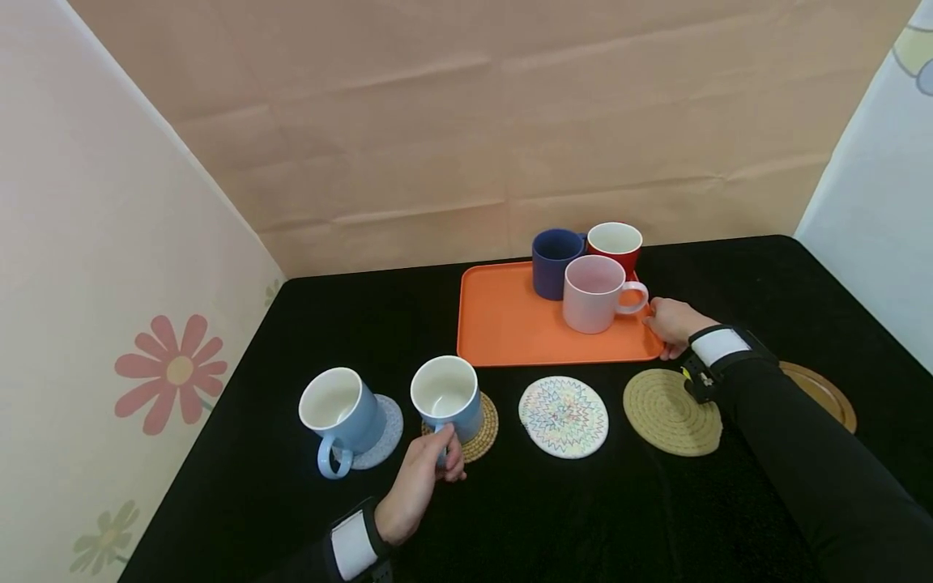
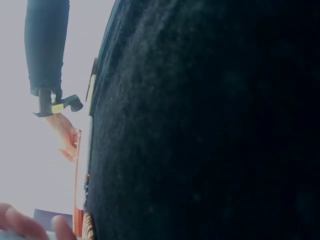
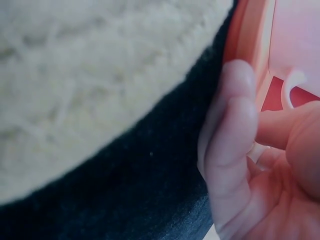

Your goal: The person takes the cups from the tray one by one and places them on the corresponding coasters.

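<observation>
My left hand (image 1: 426, 474) grips the handle of a light blue mug (image 1: 466, 419), which stands on a round brown woven coaster (image 1: 490, 429). In the left wrist view, only fingertips (image 2: 30, 225) show at the lower left corner. My right hand (image 1: 674, 322) pinches the right end of an orange tray (image 1: 499, 316). In the right wrist view, its fingers (image 3: 232, 130) lie along the tray's rim (image 3: 245, 40). On the tray's right half stand a navy mug (image 1: 547, 271), a pink mug (image 1: 586, 304) and a red mug with white inside (image 1: 628, 257).
Another light blue mug (image 1: 353, 421) rests on a pale blue coaster (image 1: 389, 433) at the left. Nearer than the tray lie a white patterned coaster (image 1: 564, 417) and a yellowish woven coaster (image 1: 666, 413). My right sleeve partly covers a wooden disc (image 1: 827, 393). Brown paper (image 1: 510, 121) backs the black table.
</observation>
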`<state>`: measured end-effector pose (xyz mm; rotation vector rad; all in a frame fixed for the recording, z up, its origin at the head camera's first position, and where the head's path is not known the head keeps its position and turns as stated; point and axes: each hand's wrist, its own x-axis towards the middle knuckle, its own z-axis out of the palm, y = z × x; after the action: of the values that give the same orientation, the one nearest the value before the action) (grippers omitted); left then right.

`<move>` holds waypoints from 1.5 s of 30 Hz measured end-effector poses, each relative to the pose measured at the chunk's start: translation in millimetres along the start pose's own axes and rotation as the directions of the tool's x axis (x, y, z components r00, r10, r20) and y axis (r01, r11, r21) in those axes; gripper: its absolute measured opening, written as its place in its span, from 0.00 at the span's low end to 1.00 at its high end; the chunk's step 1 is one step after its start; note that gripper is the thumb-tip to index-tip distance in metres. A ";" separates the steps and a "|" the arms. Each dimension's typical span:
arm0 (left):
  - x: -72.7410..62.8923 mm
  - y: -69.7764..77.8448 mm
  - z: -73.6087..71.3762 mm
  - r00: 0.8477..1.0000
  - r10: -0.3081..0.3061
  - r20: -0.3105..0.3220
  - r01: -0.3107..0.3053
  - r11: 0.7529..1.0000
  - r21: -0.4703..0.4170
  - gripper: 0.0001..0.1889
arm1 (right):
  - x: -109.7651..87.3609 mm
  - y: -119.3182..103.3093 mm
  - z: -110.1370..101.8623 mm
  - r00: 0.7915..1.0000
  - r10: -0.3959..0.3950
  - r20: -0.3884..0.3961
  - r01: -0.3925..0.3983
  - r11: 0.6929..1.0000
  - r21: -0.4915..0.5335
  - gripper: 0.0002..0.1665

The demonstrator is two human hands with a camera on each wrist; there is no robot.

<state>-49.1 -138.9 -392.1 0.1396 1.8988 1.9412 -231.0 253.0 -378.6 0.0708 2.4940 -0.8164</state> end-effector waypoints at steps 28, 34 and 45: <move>-13.8 67.0 -25.1 0.840 0.505 -0.199 -0.331 0.767 0.550 0.07 | 5.9 12.0 -8.0 0.994 -0.105 0.023 0.106 0.993 -0.051 0.17; 22.3 106.3 -14.7 0.860 0.510 0.018 -0.382 0.618 0.687 0.07 | -10.4 16.7 -20.0 0.993 -0.115 -0.012 0.113 0.988 -0.108 0.14; 106.7 144.3 28.5 0.957 0.009 0.289 -0.283 0.228 0.932 0.13 | -38.2 10.7 -29.9 0.925 -0.288 -0.247 0.239 0.948 -0.210 0.13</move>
<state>-168.1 -70.8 -272.9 0.8942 2.6836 0.3935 -209.1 282.7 -345.3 -0.2366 2.8734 -0.7264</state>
